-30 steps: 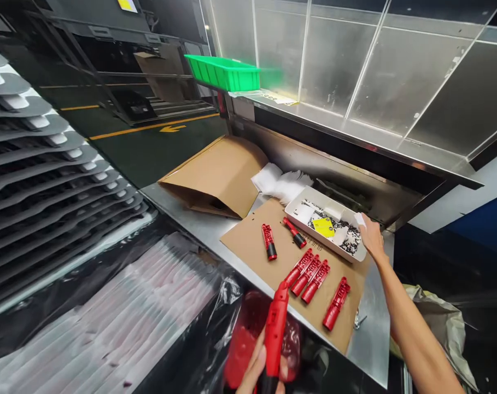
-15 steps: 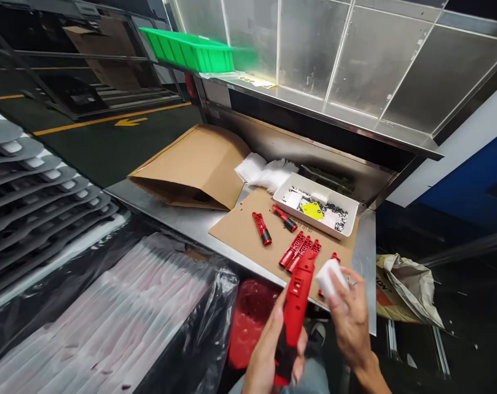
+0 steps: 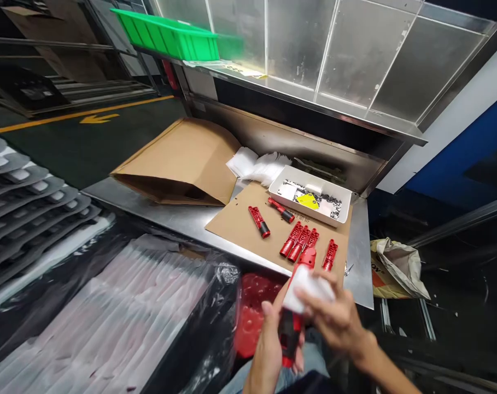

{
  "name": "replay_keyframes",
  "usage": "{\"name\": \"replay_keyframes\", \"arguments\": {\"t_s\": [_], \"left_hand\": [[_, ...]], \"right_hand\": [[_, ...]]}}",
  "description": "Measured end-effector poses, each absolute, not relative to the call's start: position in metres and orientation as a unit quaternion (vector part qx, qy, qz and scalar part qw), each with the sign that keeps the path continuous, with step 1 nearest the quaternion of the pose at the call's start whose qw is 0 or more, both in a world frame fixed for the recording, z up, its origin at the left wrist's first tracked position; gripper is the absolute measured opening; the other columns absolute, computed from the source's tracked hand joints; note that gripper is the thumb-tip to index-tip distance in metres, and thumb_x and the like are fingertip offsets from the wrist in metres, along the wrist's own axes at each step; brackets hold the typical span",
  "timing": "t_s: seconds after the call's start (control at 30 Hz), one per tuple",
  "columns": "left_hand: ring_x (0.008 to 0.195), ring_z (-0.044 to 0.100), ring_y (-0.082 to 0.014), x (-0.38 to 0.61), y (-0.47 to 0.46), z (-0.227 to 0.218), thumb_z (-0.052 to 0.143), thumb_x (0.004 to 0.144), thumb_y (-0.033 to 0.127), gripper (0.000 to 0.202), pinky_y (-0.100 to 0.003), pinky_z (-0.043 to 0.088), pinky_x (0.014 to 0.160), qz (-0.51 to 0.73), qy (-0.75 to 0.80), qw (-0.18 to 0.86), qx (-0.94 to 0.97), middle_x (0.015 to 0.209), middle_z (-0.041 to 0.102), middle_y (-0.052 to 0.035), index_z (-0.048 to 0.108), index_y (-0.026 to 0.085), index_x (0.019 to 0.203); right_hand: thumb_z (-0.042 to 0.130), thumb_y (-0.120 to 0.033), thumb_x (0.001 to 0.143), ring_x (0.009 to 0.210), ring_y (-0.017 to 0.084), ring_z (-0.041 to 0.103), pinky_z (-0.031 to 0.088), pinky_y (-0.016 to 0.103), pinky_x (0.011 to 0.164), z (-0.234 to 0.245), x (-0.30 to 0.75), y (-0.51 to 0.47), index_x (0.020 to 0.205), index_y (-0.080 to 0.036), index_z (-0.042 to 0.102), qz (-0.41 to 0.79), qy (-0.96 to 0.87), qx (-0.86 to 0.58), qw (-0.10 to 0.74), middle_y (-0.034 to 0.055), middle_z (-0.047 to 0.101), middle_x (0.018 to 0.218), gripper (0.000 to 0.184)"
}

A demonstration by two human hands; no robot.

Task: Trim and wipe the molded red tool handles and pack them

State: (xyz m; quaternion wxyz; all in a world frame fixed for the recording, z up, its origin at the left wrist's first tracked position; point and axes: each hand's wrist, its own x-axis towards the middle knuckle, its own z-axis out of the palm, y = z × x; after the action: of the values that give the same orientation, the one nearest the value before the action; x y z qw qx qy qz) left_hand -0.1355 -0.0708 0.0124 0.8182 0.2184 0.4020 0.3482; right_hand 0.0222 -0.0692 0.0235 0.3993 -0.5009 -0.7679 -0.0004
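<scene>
My left hand [image 3: 270, 345] grips a long red plastic handle part [image 3: 294, 314] by its lower end, near the bottom of the view. My right hand [image 3: 334, 317] holds a small white piece [image 3: 303, 284] pressed against the upper half of that part. Beyond the hands, several more red handle parts [image 3: 299, 242] lie on a brown cardboard sheet [image 3: 240, 221] on the metal bench. Two of them, with black ends [image 3: 258, 221], lie apart at the left. A white tray [image 3: 309, 194] with small black bits and a yellow tag stands at the sheet's far edge.
A folded cardboard box [image 3: 178, 164] lies left on the steel bench [image 3: 361, 262]. White bags [image 3: 252, 164] sit behind it. A green crate [image 3: 168, 35] rests on the upper shelf. A red bin [image 3: 252, 312] in plastic film stands below; stacked grey trays [image 3: 30, 202] are left.
My right hand left the white tray, came back with a white piece and now presses it on the red part. The view has shifted so the bench sits further left and up.
</scene>
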Motion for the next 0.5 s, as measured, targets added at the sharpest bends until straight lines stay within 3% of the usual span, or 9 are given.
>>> {"name": "replay_keyframes", "arguments": {"t_s": [0.1,0.27,0.3,0.37,0.43,0.5], "left_hand": [[0.033,0.048,-0.0097,-0.139,-0.073,0.010,0.039,0.074,0.084,0.096,-0.020,0.038,0.034,0.352,0.414,0.802,0.249,0.062,0.065,-0.0014,0.039,0.021,0.146],[0.032,0.046,-0.0094,-0.146,-0.074,0.009,0.044,0.072,0.084,0.088,-0.019,0.037,0.035,0.342,0.414,0.809,0.240,0.055,0.063,0.0007,0.053,0.022,0.134],[0.031,0.045,-0.0086,-0.147,-0.073,0.009,0.044,0.072,0.084,0.085,-0.019,0.037,0.034,0.337,0.399,0.823,0.226,0.055,0.062,0.0011,0.057,0.023,0.128],[0.030,0.043,-0.0062,-0.149,-0.070,0.008,0.045,0.072,0.084,0.075,-0.016,0.033,0.032,0.318,0.378,0.851,0.178,0.050,0.058,0.0011,0.070,0.018,0.099],[0.029,0.040,-0.0036,-0.150,-0.066,0.008,0.051,0.073,0.080,0.068,-0.013,0.028,0.031,0.291,0.355,0.879,0.131,0.046,0.054,0.0007,0.066,0.014,0.070],[0.027,0.035,-0.0016,-0.151,-0.063,0.008,0.053,0.075,0.077,0.064,-0.011,0.023,0.030,0.272,0.307,0.905,0.113,0.045,0.053,0.0015,0.063,0.014,0.066]], "right_hand": [[0.047,-0.024,0.097,0.093,0.019,0.066,0.059,0.029,0.070,0.025,0.022,-0.069,0.120,-0.025,0.067,-0.025,-0.741,-0.541,0.396,0.0114,0.050,0.122,0.031],[0.045,-0.029,0.098,0.085,0.017,0.068,0.060,0.028,0.063,0.027,0.020,-0.067,0.124,-0.027,0.065,0.002,-0.785,-0.510,0.352,0.0127,0.050,0.128,0.033],[0.045,-0.028,0.098,0.090,0.019,0.068,0.060,0.030,0.068,0.028,0.020,-0.066,0.124,-0.027,0.065,-0.010,-0.770,-0.527,0.360,0.0129,0.050,0.129,0.033],[0.045,-0.028,0.098,0.102,0.022,0.067,0.061,0.032,0.076,0.029,0.020,-0.064,0.124,-0.027,0.065,-0.014,-0.758,-0.529,0.382,0.0132,0.049,0.133,0.033],[0.043,-0.030,0.098,0.104,0.022,0.066,0.061,0.031,0.076,0.031,0.020,-0.064,0.126,-0.028,0.064,0.017,-0.784,-0.488,0.383,0.0130,0.049,0.136,0.034],[0.042,-0.032,0.099,0.094,0.019,0.069,0.061,0.029,0.069,0.033,0.021,-0.064,0.124,-0.028,0.066,0.031,-0.796,-0.481,0.366,0.0130,0.051,0.135,0.035]]}}
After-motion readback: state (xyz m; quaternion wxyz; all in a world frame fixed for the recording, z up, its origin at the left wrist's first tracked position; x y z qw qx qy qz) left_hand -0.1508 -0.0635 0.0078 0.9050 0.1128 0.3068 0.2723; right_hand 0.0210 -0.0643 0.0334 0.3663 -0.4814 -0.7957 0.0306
